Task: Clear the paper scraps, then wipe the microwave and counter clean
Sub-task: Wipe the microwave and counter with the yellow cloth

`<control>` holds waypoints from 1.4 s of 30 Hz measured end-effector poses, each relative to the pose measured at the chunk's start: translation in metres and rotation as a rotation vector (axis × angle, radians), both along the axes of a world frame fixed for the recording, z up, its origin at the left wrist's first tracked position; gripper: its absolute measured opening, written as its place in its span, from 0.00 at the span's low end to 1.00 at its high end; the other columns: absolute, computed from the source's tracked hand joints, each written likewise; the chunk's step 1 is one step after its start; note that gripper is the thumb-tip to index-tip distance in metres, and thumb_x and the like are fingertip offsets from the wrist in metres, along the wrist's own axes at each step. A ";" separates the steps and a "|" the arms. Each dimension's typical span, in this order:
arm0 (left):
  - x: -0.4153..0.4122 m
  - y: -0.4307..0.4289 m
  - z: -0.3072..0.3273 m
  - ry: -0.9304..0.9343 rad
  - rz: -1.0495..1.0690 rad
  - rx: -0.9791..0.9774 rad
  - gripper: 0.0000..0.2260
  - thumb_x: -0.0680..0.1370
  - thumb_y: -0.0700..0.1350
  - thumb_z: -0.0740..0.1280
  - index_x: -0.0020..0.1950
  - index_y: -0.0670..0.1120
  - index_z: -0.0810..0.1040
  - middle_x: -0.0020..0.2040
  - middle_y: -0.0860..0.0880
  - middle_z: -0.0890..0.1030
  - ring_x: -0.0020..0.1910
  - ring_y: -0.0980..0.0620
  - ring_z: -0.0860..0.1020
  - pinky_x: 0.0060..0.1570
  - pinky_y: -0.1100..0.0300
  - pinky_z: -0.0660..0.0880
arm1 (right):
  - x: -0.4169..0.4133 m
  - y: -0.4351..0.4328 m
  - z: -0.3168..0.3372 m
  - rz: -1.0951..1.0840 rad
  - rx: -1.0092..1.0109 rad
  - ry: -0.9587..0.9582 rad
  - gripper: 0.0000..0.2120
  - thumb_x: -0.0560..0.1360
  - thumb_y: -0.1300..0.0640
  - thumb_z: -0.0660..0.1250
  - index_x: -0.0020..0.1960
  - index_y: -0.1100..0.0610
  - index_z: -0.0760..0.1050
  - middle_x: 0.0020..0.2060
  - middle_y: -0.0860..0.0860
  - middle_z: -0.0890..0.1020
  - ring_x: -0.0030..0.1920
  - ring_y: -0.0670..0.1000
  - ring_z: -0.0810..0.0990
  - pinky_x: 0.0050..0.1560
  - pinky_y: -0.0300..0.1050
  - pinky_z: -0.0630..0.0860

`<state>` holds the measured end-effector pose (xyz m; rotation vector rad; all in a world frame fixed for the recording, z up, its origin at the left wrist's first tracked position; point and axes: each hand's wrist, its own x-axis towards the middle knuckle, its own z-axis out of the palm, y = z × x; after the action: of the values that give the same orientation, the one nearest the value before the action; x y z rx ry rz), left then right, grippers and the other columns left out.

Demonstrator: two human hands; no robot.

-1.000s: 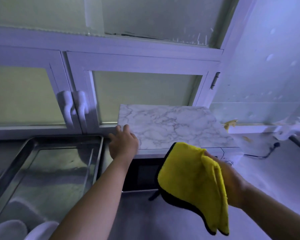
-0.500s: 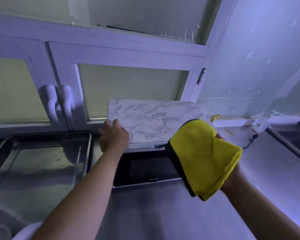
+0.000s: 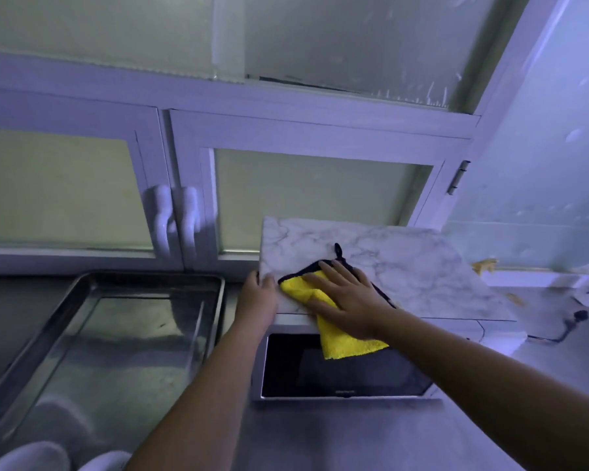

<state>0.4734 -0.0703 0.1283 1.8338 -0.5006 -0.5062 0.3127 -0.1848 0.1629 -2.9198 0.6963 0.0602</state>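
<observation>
A microwave (image 3: 419, 266) with a marble-patterned top and a dark door stands on the grey counter (image 3: 320, 436). My right hand (image 3: 346, 297) lies flat, fingers spread, pressing a yellow cloth with black edging (image 3: 296, 285) onto the front left part of the microwave's top. One corner of the cloth hangs down over the dark door. My left hand (image 3: 261, 295) grips the microwave's front left corner. Small yellowish paper scraps (image 3: 485, 265) lie on the ledge and counter to the right of the microwave.
A large steel tray (image 3: 116, 334) sits on the counter to the left. White rounded dishes (image 3: 31, 457) show at the bottom left. Cabinet doors with white handles (image 3: 174, 219) stand behind. A black cable (image 3: 572, 321) runs along the counter on the right.
My right hand has brought the cloth from the air in front of the microwave down onto its top and now presses it flat. My left hand stays at the front left corner.
</observation>
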 end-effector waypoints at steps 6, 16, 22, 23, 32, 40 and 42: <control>0.000 -0.003 -0.005 -0.034 0.043 0.026 0.14 0.83 0.49 0.57 0.64 0.46 0.75 0.59 0.44 0.80 0.55 0.43 0.77 0.45 0.58 0.64 | 0.036 -0.027 -0.014 -0.165 0.012 -0.054 0.32 0.75 0.30 0.39 0.78 0.34 0.46 0.81 0.42 0.48 0.80 0.45 0.41 0.78 0.57 0.39; -0.005 -0.001 -0.013 -0.241 0.206 0.029 0.13 0.84 0.47 0.52 0.52 0.48 0.76 0.41 0.52 0.77 0.42 0.48 0.76 0.38 0.56 0.67 | 0.189 -0.100 -0.012 -0.532 0.059 -0.061 0.30 0.77 0.36 0.41 0.79 0.39 0.50 0.81 0.53 0.50 0.80 0.59 0.44 0.72 0.72 0.39; -0.011 0.001 -0.003 -0.255 0.316 -0.017 0.20 0.85 0.52 0.50 0.74 0.46 0.67 0.59 0.45 0.80 0.57 0.44 0.78 0.47 0.56 0.70 | 0.214 -0.094 -0.011 -0.087 0.001 -0.021 0.30 0.75 0.31 0.46 0.76 0.34 0.52 0.80 0.48 0.55 0.80 0.54 0.49 0.72 0.72 0.45; -0.011 0.001 -0.001 -0.231 0.316 -0.045 0.22 0.85 0.54 0.50 0.76 0.47 0.63 0.63 0.45 0.79 0.60 0.44 0.77 0.49 0.55 0.71 | 0.211 -0.088 -0.012 -0.059 0.001 -0.018 0.31 0.74 0.30 0.46 0.76 0.34 0.52 0.80 0.47 0.53 0.80 0.54 0.48 0.72 0.71 0.43; -0.012 0.002 0.006 -0.093 0.368 -0.160 0.24 0.83 0.58 0.53 0.75 0.46 0.64 0.69 0.43 0.74 0.67 0.42 0.73 0.63 0.51 0.70 | 0.122 -0.017 -0.019 0.040 0.035 -0.063 0.33 0.74 0.24 0.41 0.77 0.32 0.45 0.81 0.43 0.48 0.80 0.48 0.41 0.74 0.65 0.36; -0.011 0.002 0.009 0.018 0.408 -0.148 0.23 0.83 0.59 0.53 0.71 0.48 0.69 0.65 0.44 0.77 0.61 0.43 0.76 0.60 0.48 0.72 | 0.047 0.040 -0.015 0.190 0.012 -0.023 0.30 0.76 0.31 0.42 0.77 0.32 0.41 0.81 0.42 0.44 0.79 0.48 0.36 0.75 0.64 0.33; -0.012 0.003 0.009 0.035 0.385 -0.165 0.22 0.82 0.60 0.54 0.71 0.49 0.69 0.64 0.45 0.77 0.61 0.44 0.76 0.61 0.46 0.73 | 0.032 0.045 -0.016 0.232 0.019 -0.017 0.30 0.76 0.30 0.41 0.77 0.32 0.40 0.80 0.42 0.43 0.79 0.47 0.35 0.75 0.63 0.32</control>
<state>0.4614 -0.0670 0.1376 1.7049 -0.1520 -0.2267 0.3447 -0.1400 0.1474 -2.9643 0.3493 0.0660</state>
